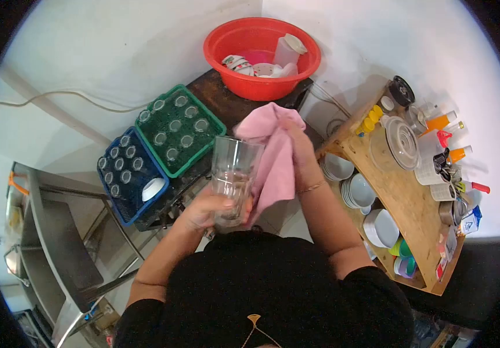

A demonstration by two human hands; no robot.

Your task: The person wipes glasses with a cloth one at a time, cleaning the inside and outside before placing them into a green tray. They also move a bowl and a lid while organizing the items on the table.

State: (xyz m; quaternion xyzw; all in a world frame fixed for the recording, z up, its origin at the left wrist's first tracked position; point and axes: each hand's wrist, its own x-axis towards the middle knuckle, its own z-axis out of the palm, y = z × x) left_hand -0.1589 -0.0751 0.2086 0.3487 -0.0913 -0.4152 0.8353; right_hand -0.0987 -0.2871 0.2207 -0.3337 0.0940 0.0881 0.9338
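Observation:
A clear drinking glass (233, 174) stands nearly upright in my left hand (210, 207), whose fingers wrap round its lower part. My right hand (299, 142) grips the upper end of a pink cloth (274, 156), and the rest hangs down beside and behind the glass. Ahead to the left, a green basket (175, 173) holds several upturned glasses (175, 125). Next to it a blue basket (123, 211) carries more upturned glasses (125, 176) and a white bowl (153, 189).
A red basin (261, 87) with bowls and a lidded pitcher (289, 49) sits on a dark table (209, 90). To the right, a wooden shelf (372, 168) bears stacked bowls, containers and bottles. A metal-framed chair (58, 243) is at the left.

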